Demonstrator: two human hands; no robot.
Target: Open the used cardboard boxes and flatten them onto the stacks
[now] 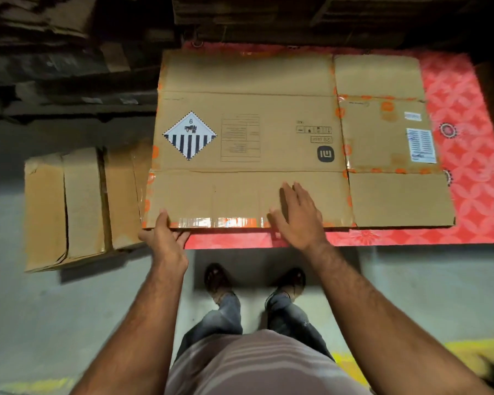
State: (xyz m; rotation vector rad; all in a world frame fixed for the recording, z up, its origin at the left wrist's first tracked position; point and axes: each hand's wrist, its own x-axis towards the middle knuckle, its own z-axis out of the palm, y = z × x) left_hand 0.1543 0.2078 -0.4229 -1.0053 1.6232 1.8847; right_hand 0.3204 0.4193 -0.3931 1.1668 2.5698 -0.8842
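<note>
1. You are standing over a flattened cardboard box (248,132) that is lying spread out on a red patterned tabletop (468,109), printed side up.
2. Your left hand (164,238) is gripping the box's near edge close to its near left corner, thumb on top and fingers curling underneath.
3. Your right hand (295,215) is lying flat on the near flap, fingers straight and spread, pressing down on the cardboard just right of the shiny tape strip (220,222) that is running along the near edge.
4. A diamond hazard label (189,135) with black stripes and the number 9 is showing on the left part of the middle panel; a dark square logo (325,153) is sitting further right.
5. A white shipping label (421,145) is showing on the right-hand panel.
6. The box's left edge is overhanging the tabletop, above another flattened brown carton (69,206) that is lying on the grey floor (26,309) to the left.
7. Dark stacks of cardboard (54,52) are filling the far side.
8. Your sandalled feet (218,280) are showing below the tabletop's near edge.
</note>
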